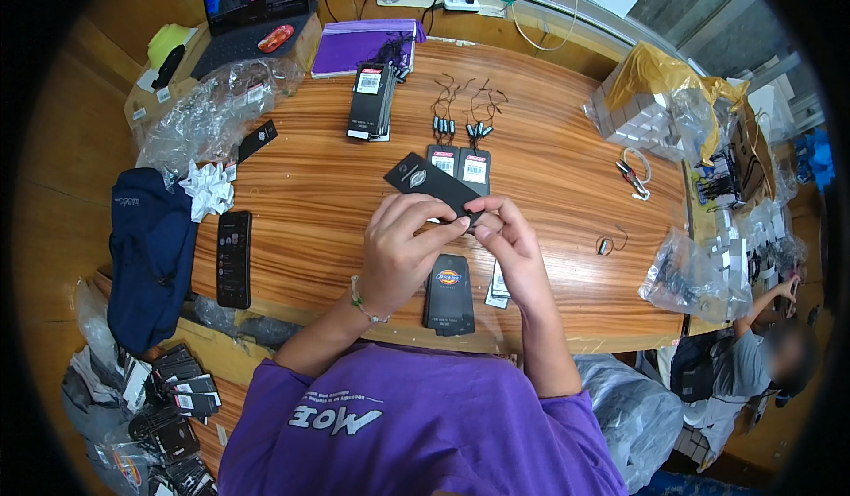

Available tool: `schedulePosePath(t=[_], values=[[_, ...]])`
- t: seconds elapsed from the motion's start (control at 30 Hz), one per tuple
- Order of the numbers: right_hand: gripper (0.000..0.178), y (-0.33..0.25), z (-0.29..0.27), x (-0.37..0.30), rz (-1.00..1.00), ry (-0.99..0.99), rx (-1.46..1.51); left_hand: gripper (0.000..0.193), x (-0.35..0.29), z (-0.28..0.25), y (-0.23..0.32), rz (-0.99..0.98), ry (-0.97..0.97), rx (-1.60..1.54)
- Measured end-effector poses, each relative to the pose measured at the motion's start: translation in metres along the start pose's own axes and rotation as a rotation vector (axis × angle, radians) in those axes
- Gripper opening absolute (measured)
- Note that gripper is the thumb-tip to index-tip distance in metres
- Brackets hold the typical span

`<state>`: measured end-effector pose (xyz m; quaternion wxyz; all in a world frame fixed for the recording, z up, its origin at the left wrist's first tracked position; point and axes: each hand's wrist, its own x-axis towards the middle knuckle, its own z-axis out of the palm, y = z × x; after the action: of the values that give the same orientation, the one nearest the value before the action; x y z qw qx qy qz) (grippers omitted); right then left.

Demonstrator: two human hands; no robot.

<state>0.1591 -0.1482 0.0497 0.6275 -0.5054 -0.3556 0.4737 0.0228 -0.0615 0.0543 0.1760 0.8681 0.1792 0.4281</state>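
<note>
Spanning the space between your hands is a slim black card (pixel 432 182), held slantwise above the table, its upper end toward the left. Just beyond it, and partly covered by it, lie two labelled black tags (pixel 475 169) with dark cords (pixel 488 99) trailing away. Nearer your body is a black card stack (pixel 450 297); beside it, white-labelled pieces (pixel 498 287) are partly hidden by your right wrist. Farther off, a taller tag pile (pixel 368 106) stands before a purple packet (pixel 341 44). To the left are a phone (pixel 235 261) and crumpled white paper (pixel 209 191); to the right, a small cord loop (pixel 606 246), snips (pixel 632 180) and a clear bag (pixel 677 275). The wood-grained table (pixel 553 204) bears all these. A laptop (pixel 252 18) occupies the far left; another person (pixel 751 363) appears at the right. Your left hand (pixel 403 244) pinches the card's near edge between thumb and fingers, knuckles up; your right hand (pixel 512 237) pinches its lower end, thumb and forefinger nearly meeting.
</note>
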Motion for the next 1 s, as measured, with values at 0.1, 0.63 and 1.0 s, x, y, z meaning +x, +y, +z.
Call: schedulePosePath(t=[0.1,0.63,1.0], values=[[0.010,0.006,-0.002,0.001,0.071,-0.019,0.258,0.019,0.000,-0.001,-0.002,0.111,0.013,0.061],[0.010,-0.037,-0.001,0.006,-0.550,0.002,0.303,0.037,-0.011,-0.010,-0.010,-0.359,-0.255,-0.428],[0.013,-0.044,-0.015,-0.007,-0.446,0.122,0.135,0.062,-0.066,-0.036,-0.073,-0.467,-0.784,-0.119]])
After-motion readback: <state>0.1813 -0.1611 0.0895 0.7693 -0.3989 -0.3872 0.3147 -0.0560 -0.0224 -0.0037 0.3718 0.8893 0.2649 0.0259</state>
